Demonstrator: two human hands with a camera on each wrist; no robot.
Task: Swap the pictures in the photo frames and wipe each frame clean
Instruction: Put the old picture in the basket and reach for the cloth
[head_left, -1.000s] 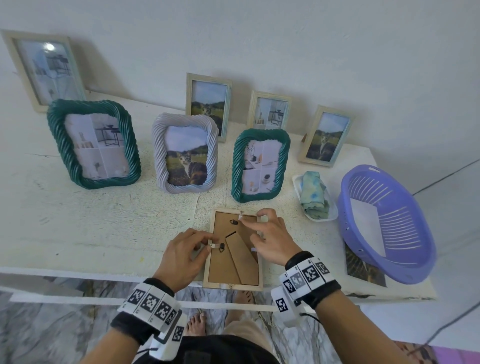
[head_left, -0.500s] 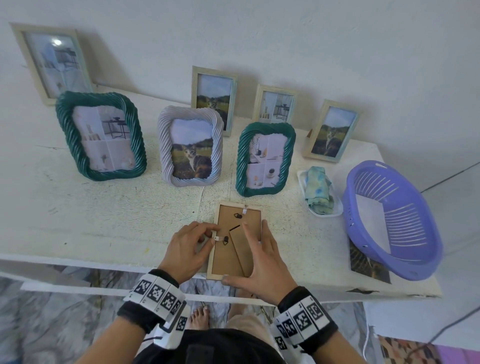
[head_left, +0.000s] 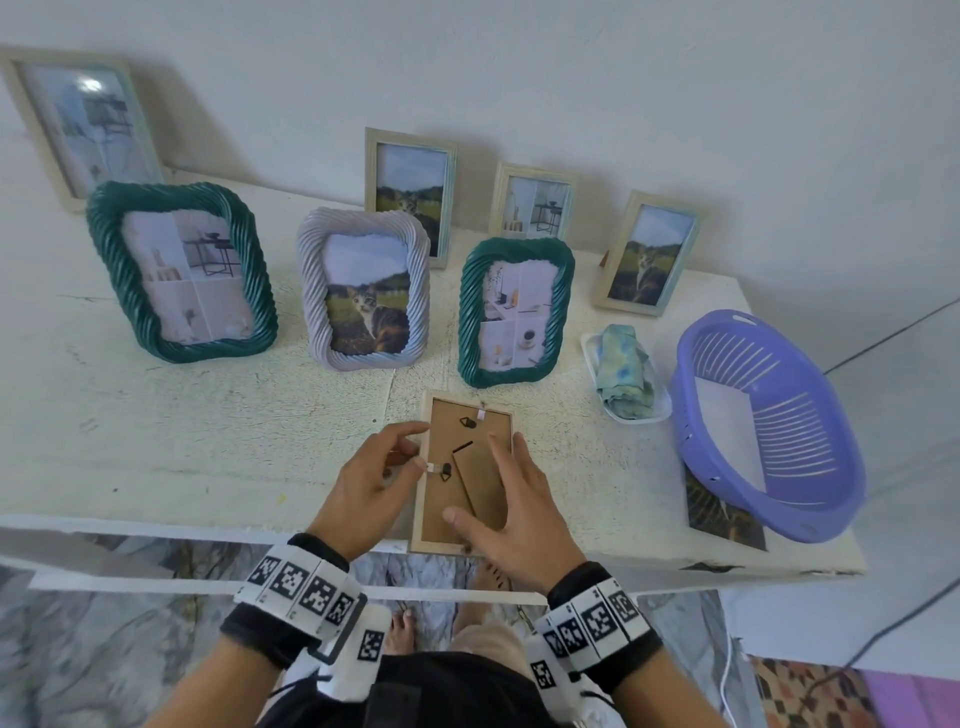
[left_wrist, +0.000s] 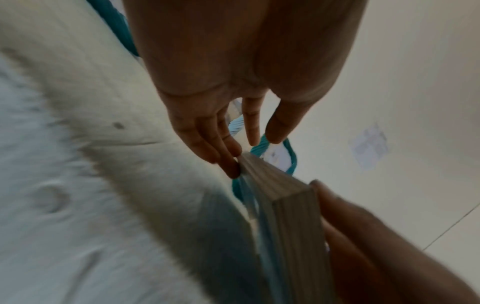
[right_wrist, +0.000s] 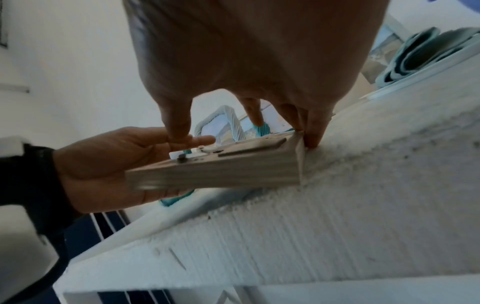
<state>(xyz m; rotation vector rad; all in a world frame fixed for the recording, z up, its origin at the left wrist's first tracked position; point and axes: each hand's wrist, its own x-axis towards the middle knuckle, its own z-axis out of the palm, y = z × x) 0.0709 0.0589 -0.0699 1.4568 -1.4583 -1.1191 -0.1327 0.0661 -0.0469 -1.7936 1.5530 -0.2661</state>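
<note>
A small pale wooden photo frame (head_left: 467, 473) lies face down at the near edge of the white textured table (head_left: 156, 441), its brown fibreboard back and folded stand facing up. It sits at 6 o'clock in the head view, directly below the small teal rope-pattern frame (head_left: 514, 312).

The left hand (head_left: 371, 480) is at the frame's 9 o'clock side. Its thumb and forefinger pinch a small pale retaining tab (head_left: 432, 467) on the left edge of the back; the left wrist view shows the other fingertips (left_wrist: 228, 164) touching the frame's side rail (left_wrist: 275, 185).

The right hand (head_left: 511, 519) lies flat over the back from 5 o'clock, fingers straight and spread, pressing the board down, the thumb reaching toward the frame's lower middle. In the right wrist view its outer fingers (right_wrist: 314, 131) reach past the frame's right edge onto the table.

At 3 o'clock from the frame, a blue-green folded cloth (head_left: 626, 371) rests in a shallow white dish (head_left: 595, 358). Farther right sits a purple slotted plastic basket (head_left: 769, 426), with a loose cat photo print (head_left: 719, 512) partly beneath it. At 11 o'clock stands a lilac rope-pattern frame (head_left: 363, 288), and farther left a large teal rope-pattern frame (head_left: 182, 270).
</note>
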